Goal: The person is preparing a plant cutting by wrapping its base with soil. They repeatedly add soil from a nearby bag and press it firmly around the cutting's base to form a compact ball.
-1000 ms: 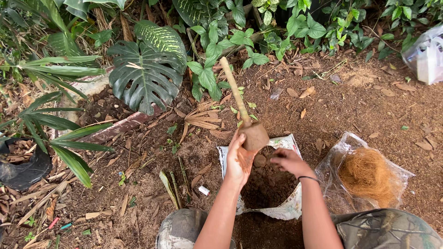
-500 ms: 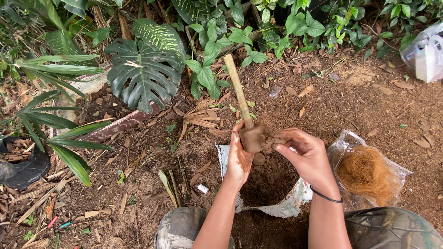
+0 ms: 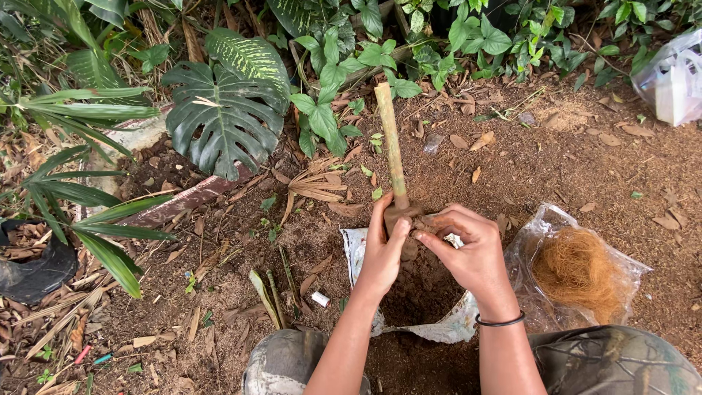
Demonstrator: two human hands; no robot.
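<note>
Mud ball squeezed snug on a stick

Start far left and leave the black pot (image 3: 29, 267) alone on the dry leaves, well apart from the work. Mind the big split leaf (image 3: 219, 117) next, up by the plants, so no elbow bumps it.

Look at the left hand (image 3: 384, 252): fingers closed round the left side of the mud ball (image 3: 408, 219), thumb up along it. Hold firm here but do not crush. Use this hand as the steady one.

Check the stick (image 3: 391, 143). Pale and green, rising up and away out of the ball, tipped a little to the left. Hold it straight in the middle of the mud, not off to one side.

Press with the right hand (image 3: 475, 260), fingers curled tight on the ball's right side, a black band (image 3: 499, 320) on the wrist. Push in small pats, all round, so no cracks show. Turn the ball a bit and pat again.

Work right over the white sack (image 3: 356, 245) of dark soil (image 3: 424, 292) below, so crumbs drop back in. Grab more soil from there if the ball looks thin.

Reach for the clear bag of brown fluff (image 3: 578, 274) just beside the right arm only with a free, steady hand. Skip the white bag (image 3: 676, 80) far off at the top right.
</note>
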